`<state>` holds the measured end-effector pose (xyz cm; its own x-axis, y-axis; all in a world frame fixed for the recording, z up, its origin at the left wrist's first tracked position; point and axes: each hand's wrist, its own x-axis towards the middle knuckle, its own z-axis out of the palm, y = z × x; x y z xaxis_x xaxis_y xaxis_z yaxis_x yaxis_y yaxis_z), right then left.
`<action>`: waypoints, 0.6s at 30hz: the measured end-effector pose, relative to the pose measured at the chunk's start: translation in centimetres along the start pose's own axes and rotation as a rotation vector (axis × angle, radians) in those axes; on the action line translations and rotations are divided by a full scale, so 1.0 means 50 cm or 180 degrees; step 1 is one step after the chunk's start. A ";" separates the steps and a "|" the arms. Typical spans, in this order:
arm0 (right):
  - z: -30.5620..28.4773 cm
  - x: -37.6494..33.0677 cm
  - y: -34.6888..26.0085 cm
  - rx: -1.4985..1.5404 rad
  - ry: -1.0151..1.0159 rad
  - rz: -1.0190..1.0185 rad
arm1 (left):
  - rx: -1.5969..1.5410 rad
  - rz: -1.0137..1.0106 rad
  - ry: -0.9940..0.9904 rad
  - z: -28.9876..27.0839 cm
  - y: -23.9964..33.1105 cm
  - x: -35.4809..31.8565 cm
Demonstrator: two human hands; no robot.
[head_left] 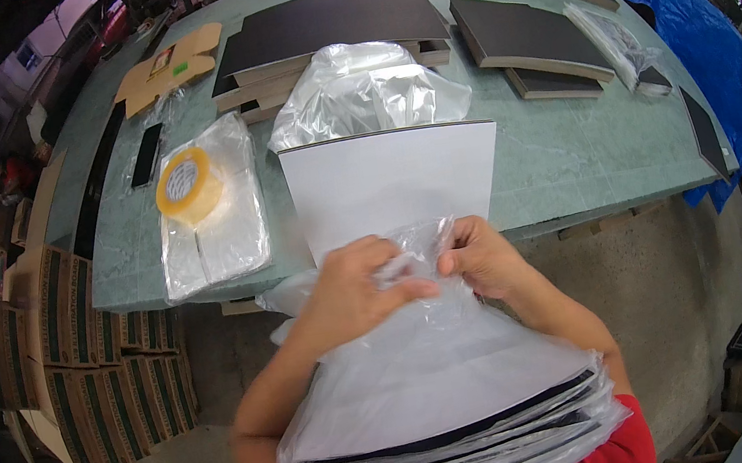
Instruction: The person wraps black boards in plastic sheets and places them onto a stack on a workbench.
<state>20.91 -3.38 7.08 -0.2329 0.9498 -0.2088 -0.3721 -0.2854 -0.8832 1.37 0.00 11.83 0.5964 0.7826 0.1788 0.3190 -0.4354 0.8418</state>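
Observation:
My right hand [480, 259] pinches a fold of a clear plastic bag [428, 238] between thumb and fingers. Close beside it, my left hand [360, 289] has its fingers curled on the same plastic, thumb pointing toward the right hand. Beyond both hands a white panel [393, 182] with a dark far edge lies over the near edge of the table; its near part runs under the plastic. Against my body rests a stack of plastic-wrapped white-and-black panels [440, 400]. Past the white panel is a heap of shiny clear plastic bags [362, 92].
Left on the green table [566, 149], a yellow tape roll [187, 185] sits on flat plastic bags [213, 243], near a black phone-like slab [147, 156]. Stacked black panels [333, 16] lie at the back, more black panels [528, 37] at right. Bundled cartons [110, 387] stand lower left; blue tarp [705, 66] hangs right.

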 end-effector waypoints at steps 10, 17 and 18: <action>-0.007 -0.041 -0.032 -0.0109 -0.0559 -0.0307 | 0.0127 -0.0197 0.2102 -0.152 -0.070 -0.066; 0.099 -0.069 -0.131 -0.1158 0.0082 -0.1986 | -0.0154 -0.0141 -0.0580 0.031 0.043 -0.039; 0.090 -0.077 -0.129 -0.1443 0.0164 -0.1643 | -0.0821 -0.0240 -0.0205 0.024 0.043 -0.037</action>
<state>20.14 -5.76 15.45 -0.0796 0.9579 0.2759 -0.0085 0.2761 -0.9611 1.85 -2.94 12.70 0.6262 0.7750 0.0850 0.1710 -0.2428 0.9549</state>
